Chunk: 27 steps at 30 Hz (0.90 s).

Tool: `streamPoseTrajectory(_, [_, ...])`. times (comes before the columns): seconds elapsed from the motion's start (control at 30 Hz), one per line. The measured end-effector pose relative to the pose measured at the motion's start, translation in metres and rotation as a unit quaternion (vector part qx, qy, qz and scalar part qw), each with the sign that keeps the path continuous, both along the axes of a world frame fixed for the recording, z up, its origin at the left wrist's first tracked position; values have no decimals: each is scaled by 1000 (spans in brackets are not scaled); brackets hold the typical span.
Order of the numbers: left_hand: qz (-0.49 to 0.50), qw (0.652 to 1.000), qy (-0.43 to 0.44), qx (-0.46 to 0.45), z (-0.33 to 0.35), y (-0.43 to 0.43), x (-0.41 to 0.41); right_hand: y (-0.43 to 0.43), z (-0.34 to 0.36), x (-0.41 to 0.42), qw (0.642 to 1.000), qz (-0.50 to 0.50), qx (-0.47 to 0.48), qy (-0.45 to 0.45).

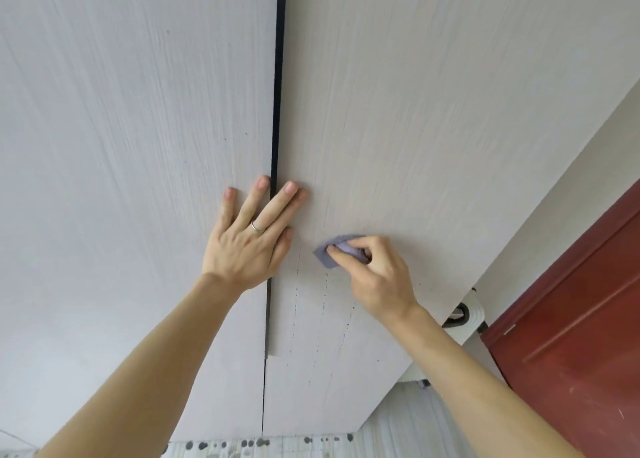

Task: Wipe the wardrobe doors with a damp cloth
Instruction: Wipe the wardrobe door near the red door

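Note:
Two pale wood-grain wardrobe doors fill the view, the left door (121, 145) and the right door (415, 111), split by a dark vertical gap (277, 93). My left hand (249, 235) lies flat with fingers spread across the gap, a ring on one finger. My right hand (374, 274) pinches a small bunched grey-purple cloth (332, 251) and presses it against the right door, just right of the left hand. Thin dark drip marks (325, 294) run down the right door below the cloth.
A dark red door (571, 336) stands at the right, past a strip of white wall (571, 180). A white roll on a holder (467, 315) hangs by the wardrobe's right edge. Speckled floor (259, 445) shows below the doors.

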<state>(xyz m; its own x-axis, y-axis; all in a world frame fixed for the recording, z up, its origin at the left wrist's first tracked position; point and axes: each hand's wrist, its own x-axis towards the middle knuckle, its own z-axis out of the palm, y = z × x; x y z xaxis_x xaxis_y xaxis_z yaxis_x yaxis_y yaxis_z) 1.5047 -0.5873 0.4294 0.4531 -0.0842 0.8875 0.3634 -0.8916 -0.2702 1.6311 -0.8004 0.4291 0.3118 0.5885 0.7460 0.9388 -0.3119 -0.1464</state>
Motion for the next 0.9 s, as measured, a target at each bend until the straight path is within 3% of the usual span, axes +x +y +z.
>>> streamPoseTrajectory(0.1, [-14,1000,-1,-8,0,-4,0,-7,-31,-8,997,33,-58,-35])
streamPoseTrajectory(0.2, [-18,1000,5,0,-2,-2,-3,1,-3,-8,999,16,36,-23])
streamPoseTrajectory(0.3, [-13,1000,0,8,-13,-2,-3,18,46,-9,986,41,146,-73])
streamPoseTrajectory(0.4, [-18,1000,-19,9,-23,-2,-1,37,53,-5,976,36,190,-96])
streamPoseTrajectory(0.63, [-3,999,-28,-22,-68,7,-11,36,-48,-9,976,50,99,-185])
streamPoseTrajectory(0.8, [22,998,-57,-4,-79,11,-4,55,24,-19,962,-9,238,-135])
streamPoseTrajectory(0.9, [16,997,-72,-1,-83,13,-2,74,59,-21,946,-13,287,-151])
